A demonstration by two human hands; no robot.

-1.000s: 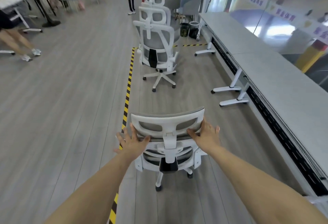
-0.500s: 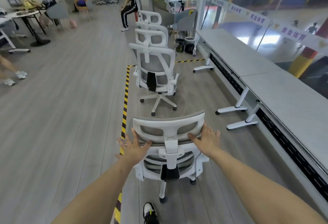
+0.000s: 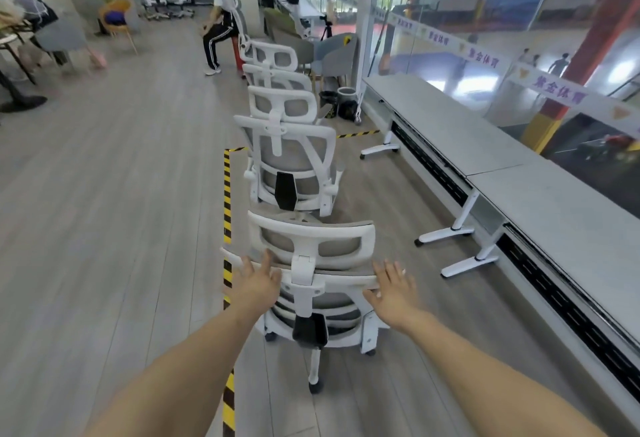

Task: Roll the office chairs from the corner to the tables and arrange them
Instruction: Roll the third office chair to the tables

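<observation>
Pushing entry, head view only.

Item: chair [image 3: 311, 284], white frame, grey mesh, back turned to the person. It stands between the two hands, beside the striped floor tape [image 3: 227, 194] and short of the tables [image 3: 519, 173].

Left hand [image 3: 258, 286]: fingers straight and spread, laid flat on the left end of the backrest's top rail. It grips nothing; the flat contact suits a push, not a lift.

Right hand [image 3: 394, 289]: fingers likewise straight and spread, at the right end of the same rail. Whether it touches the rail or hovers just beside it cannot be told.

Reason for placement, as a judgement: one hand at each end of the rail steers the castors and stops the chair swivelling.

Beyond the hands: row of like chairs [image 3: 291, 159], lined up back to front along the tables' near edge; the pushed chair is close behind the nearest one, likely to join the row.

Right of the right hand: tables set end to end along a glass wall.

Far beyond: other people, too distant to detail.
</observation>
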